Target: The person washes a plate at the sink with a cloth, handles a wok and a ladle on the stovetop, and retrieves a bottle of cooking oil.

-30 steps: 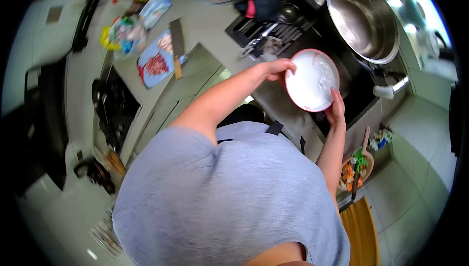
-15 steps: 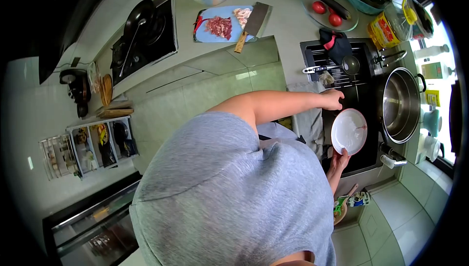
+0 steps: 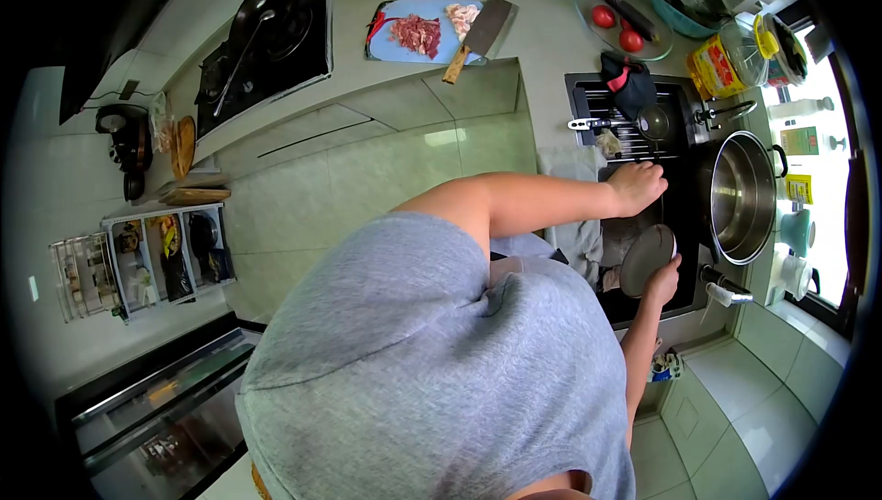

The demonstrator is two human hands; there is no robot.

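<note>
Head view: A person (image 3: 413, 344) is standing at a kitchen sink (image 3: 575, 88), where the right hand (image 3: 661, 281) is gripping a plate (image 3: 646, 263) by the rim on its right side. The plate is hanging tilted over the sink, showing as a narrow oval whose long axis is running from near left to far right. The left hand (image 3: 638, 188) is hovering over the sink just beyond the plate, its fingers curling inward; whether they are holding anything cannot be told, as the back of the hand is hiding the palm. Of the two hands, the right is the one touching the plate, while the left is staying clear, with the plate lying between it and the body. A big steel pot (image 3: 742, 195) is sitting to the right of both hands, and a grey cloth (image 3: 571, 217) is draping over the sink's edge to their left. Farther ahead, a dark mitt (image 3: 630, 88) is lying on the sink's rack (image 3: 627, 140). On the worktop (image 3: 544, 36) to the left, a cleaver (image 3: 490, 27) is resting across the edge of a blue board (image 3: 384, 46) that is bearing cut meat (image 3: 416, 34).
</note>
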